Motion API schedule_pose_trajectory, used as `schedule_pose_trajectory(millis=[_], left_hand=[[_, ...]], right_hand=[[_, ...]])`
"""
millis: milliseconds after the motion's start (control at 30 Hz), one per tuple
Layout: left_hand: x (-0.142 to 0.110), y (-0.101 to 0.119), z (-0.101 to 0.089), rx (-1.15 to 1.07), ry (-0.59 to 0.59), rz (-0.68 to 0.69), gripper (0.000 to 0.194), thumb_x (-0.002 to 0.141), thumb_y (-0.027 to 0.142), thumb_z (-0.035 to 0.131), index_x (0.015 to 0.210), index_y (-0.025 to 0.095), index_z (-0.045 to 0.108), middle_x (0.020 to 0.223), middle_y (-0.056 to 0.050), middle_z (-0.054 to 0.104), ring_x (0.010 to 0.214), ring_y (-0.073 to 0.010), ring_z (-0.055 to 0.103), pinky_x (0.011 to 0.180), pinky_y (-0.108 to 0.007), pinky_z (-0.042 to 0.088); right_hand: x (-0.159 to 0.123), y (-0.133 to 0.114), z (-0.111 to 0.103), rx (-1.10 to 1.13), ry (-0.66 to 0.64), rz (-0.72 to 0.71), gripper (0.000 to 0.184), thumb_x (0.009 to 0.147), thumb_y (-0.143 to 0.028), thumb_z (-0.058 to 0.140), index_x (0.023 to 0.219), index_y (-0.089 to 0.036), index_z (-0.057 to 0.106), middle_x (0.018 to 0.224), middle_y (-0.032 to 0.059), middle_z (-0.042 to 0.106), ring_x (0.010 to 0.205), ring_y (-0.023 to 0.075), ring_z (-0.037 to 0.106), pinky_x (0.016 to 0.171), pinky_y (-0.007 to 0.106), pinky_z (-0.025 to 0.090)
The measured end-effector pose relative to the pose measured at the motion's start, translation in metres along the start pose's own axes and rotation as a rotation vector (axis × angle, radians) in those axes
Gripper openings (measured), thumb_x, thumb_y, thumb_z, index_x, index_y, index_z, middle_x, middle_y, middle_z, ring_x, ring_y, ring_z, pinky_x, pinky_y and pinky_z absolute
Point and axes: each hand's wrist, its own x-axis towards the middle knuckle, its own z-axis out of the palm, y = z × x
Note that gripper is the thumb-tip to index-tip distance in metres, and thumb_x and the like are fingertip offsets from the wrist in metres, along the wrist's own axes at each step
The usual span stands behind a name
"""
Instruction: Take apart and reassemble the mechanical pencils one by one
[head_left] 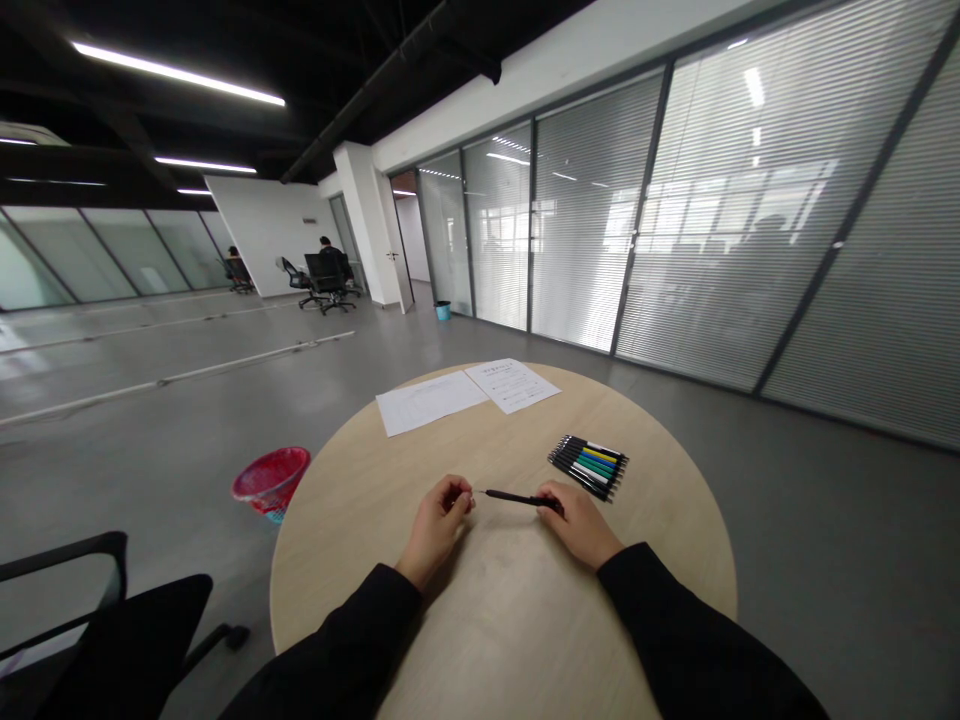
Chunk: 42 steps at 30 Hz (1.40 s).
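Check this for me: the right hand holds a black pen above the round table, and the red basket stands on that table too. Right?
Not quite: the head view shows the red basket on the floor, beside the round table. The right hand does hold a black pen above the table.

The round table has a smooth, pale wood-look top, faintly glossy.

Black pen; beige table; white papers; red basket.
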Motion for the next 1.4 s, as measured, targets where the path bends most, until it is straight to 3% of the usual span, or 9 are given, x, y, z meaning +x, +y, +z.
schedule_pose_trajectory(millis=[433,700,933,1067,1233,1400], left_hand=[[-0.002,0.006,0.0,0.133,-0.028,0.017,0.017,0.085,0.034,0.059,0.085,0.017,0.06,0.075,-0.001,0.061,0.07,-0.0162,0.057,0.065,-0.026,0.043],[-0.004,0.006,-0.001,0.319,-0.025,0.124,0.014,0.086,0.028,0.055,0.087,0.018,0.065,0.082,-0.005,0.065,0.075,-0.0185,0.058,0.07,-0.029,0.044],[-0.005,0.007,0.002,0.297,-0.058,0.108,0.016,0.086,0.029,0.057,0.087,0.017,0.066,0.078,-0.004,0.065,0.069,-0.0172,0.057,0.065,-0.027,0.044],[-0.006,0.012,0.004,0.282,-0.072,0.087,0.015,0.085,0.03,0.058,0.087,0.017,0.065,0.077,-0.003,0.064,0.068,-0.0167,0.057,0.064,-0.027,0.044],[-0.007,0.012,0.007,0.238,-0.093,0.092,0.014,0.085,0.029,0.058,0.094,0.019,0.06,0.084,-0.003,0.064,0.075,-0.0167,0.06,0.07,-0.028,0.048],[-0.007,0.0,0.007,0.216,-0.091,0.124,0.031,0.085,0.027,0.06,0.113,0.02,0.05,0.096,-0.005,0.062,0.083,-0.0163,0.061,0.074,-0.029,0.05]], right_hand=[[-0.001,0.004,0.003,-0.007,-0.007,-0.006,0.009,0.084,-0.017,0.059,0.09,-0.02,0.065,0.086,0.0027,0.068,0.081,0.0198,0.062,0.075,0.03,0.044],[0.0,0.004,0.003,-0.001,-0.018,-0.012,0.01,0.084,-0.016,0.059,0.09,-0.021,0.065,0.089,0.0032,0.069,0.085,0.0203,0.063,0.079,0.031,0.045],[-0.001,0.001,0.003,0.005,-0.027,-0.011,0.011,0.083,-0.015,0.06,0.091,-0.021,0.066,0.088,0.003,0.07,0.083,0.0201,0.063,0.079,0.03,0.045],[-0.001,0.001,0.006,-0.001,-0.042,-0.012,0.021,0.082,-0.016,0.062,0.101,-0.021,0.066,0.093,0.0043,0.071,0.086,0.0212,0.064,0.081,0.032,0.046],[-0.001,-0.001,0.007,-0.038,-0.075,-0.052,0.016,0.087,-0.021,0.059,0.101,-0.02,0.068,0.091,0.0053,0.07,0.084,0.0209,0.064,0.08,0.032,0.047],[-0.001,0.0,0.008,-0.05,-0.053,-0.085,0.016,0.093,-0.023,0.054,0.094,-0.02,0.069,0.094,0.0069,0.071,0.09,0.0214,0.064,0.085,0.033,0.047]])
